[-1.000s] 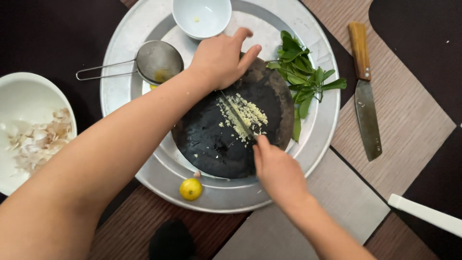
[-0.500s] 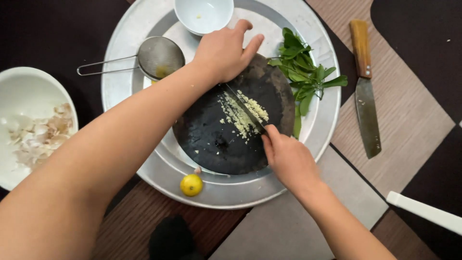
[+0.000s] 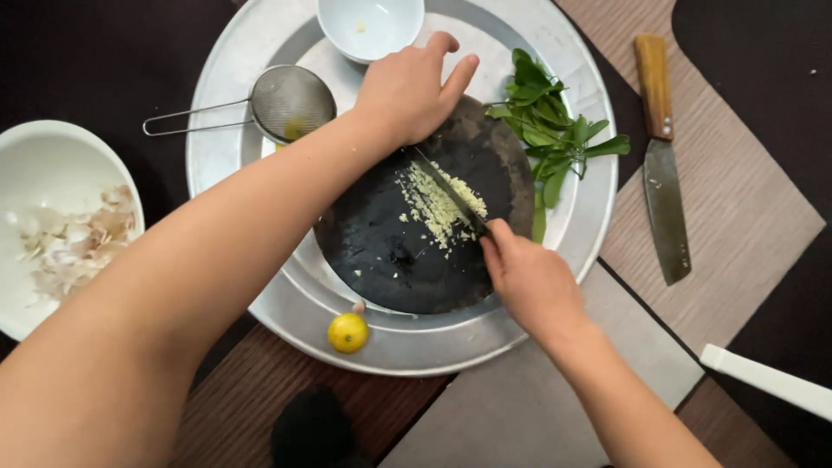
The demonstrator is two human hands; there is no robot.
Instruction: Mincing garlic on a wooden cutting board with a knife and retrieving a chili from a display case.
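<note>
Nearest the camera, the right hand is closing tightly around the handle of a dark-bladed chopping knife, the handle itself hidden inside the fist. The blade is running away from it across the heap of pale, finely minced garlic-like bits, which is lying just right of centre on the round, dark, worn chopping board. That mince is looking light, loose and a little sticky, likely to cling to steel and scatter if pushed hard, so it would be best gathered with the flat of the blade rather than pinched. The knife is stiff and best gripped at its handle. The board is sitting inside a wide round metal tray, with a small yellow citrus fruit resting on the tray's near rim. Farther off, the left hand is curling loosely, fingers half bent, pressing on the board's far edge and apparently the blade tip; whether it is actually touching the steel is hard to tell. Beyond it, a small white bowl is being cut off by the frame's top edge.
</note>
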